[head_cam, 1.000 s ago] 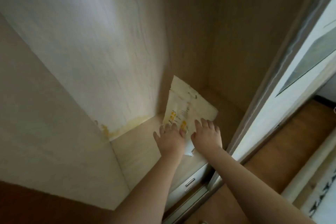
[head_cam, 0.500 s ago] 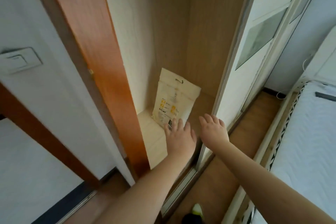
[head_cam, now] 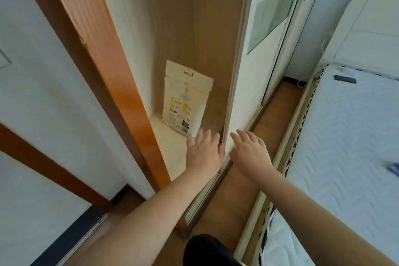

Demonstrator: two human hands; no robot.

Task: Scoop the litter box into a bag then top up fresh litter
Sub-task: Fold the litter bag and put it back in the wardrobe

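One cream litter bag (head_cam: 185, 101) stands upright on the pale wooden floor of the open closet (head_cam: 172, 28), leaning on its back wall. I see two hands, left hand (head_cam: 204, 152) and right hand (head_cam: 250, 153), fingers straight and spread, holding nothing, just short of the bag. Its small print is too blurry to read, and the white quilted mattress (head_cam: 349, 147) is cut off at the right.

The cream litter bag (head_cam: 185, 97) looks like smooth plastic with a slight sheen. Pale wardrobe interior (head_cam: 207, 28) is matt wood-grain laminate. That orange-brown door frame (head_cam: 121, 84) is glossy varnished wood. White quilted mattress (head_cam: 349, 136) is soft stitched cloth, and the sliding door (head_cam: 254, 84) has frosted glass panels.
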